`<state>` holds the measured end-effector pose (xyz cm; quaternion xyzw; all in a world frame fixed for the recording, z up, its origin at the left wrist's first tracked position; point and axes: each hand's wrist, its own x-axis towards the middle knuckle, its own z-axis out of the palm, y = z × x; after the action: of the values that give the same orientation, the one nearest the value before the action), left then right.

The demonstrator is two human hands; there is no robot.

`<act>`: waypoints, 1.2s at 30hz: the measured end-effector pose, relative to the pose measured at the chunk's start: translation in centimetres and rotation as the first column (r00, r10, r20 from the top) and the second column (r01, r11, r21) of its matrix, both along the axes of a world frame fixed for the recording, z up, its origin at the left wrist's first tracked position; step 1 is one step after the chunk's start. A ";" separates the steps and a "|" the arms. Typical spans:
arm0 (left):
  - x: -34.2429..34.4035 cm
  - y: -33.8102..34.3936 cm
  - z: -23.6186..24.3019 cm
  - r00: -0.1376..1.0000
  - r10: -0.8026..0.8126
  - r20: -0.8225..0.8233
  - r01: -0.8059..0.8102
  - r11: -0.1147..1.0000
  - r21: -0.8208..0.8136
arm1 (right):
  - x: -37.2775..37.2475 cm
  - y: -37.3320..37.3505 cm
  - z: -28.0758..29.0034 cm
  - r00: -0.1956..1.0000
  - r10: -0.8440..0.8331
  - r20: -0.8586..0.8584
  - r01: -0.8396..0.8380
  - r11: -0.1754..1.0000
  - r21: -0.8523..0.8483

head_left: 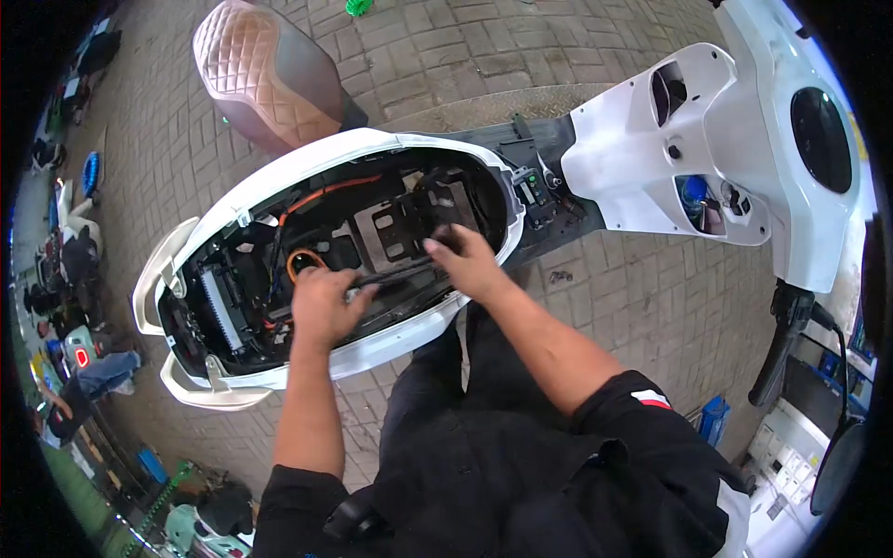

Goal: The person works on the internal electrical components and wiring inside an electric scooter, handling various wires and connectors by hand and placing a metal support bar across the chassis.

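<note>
A white scooter body [335,149] lies open below me, showing a black bay with orange cables [330,191], a finned silver unit [221,307] and a bracketed metal plate [372,232]. A long black strip [391,277] runs along the bay's near side between my hands. My left hand [326,302] is curled over it at the near left, beside an orange cable loop. My right hand [460,260] is curled at the strip's right part, thumb and fingers bent. What exactly each hand grips is hard to make out.
A quilted brown seat [242,65] stands on the paving behind the scooter. The white front panel [623,158] and handlebar grip [781,344] are to the right. Small electrical parts [535,195] sit on the footboard. Another person [93,372] and other scooters are at the far left.
</note>
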<state>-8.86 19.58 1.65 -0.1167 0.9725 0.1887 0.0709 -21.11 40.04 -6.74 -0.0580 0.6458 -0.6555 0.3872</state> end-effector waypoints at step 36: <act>2.9 6.7 -4.4 0.989 -0.099 0.109 0.129 0.940 -0.315 | -3.8 28.2 -22.7 0.412 -0.704 0.578 0.728 0.636 0.255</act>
<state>-5.94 26.31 -2.72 -0.0784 0.9911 0.0177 0.1063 -24.96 68.25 -29.41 0.4390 0.4258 -0.7469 0.2610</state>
